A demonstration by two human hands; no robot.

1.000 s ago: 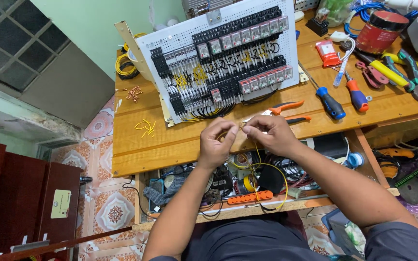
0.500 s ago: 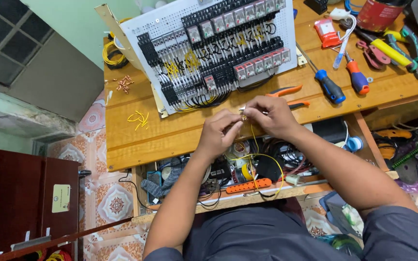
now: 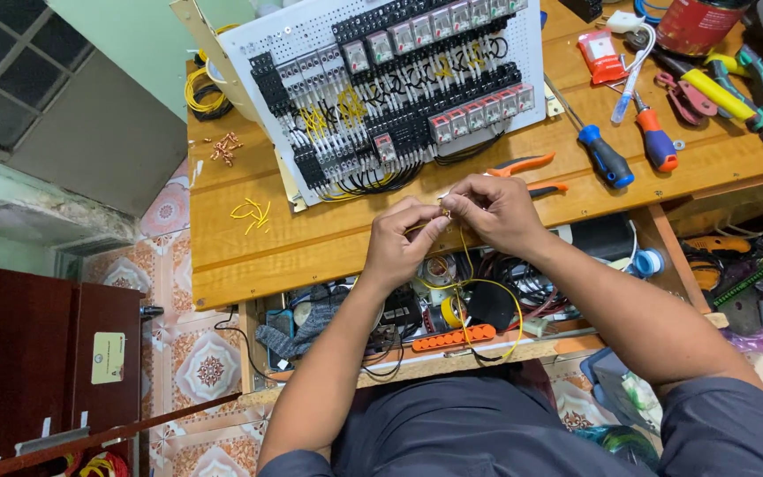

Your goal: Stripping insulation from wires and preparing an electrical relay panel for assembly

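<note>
Yellow wire [image 3: 465, 265] pinched at its top end by both hands, left [image 3: 399, 243], right [image 3: 496, 212], hanging roughly vertical, looping below

thin yellow wire [image 3: 463, 256], looped, pinched

Bare tabletop [image 3: 328, 252] lies open left of the left hand [image 3: 399, 243], save yellow wire scraps [image 3: 252, 212]. Just beyond both hands the wired panel [image 3: 399, 88] blocks; orange pliers [image 3: 527, 172] and screwdrivers [image 3: 629, 146] crowd the right.
</note>
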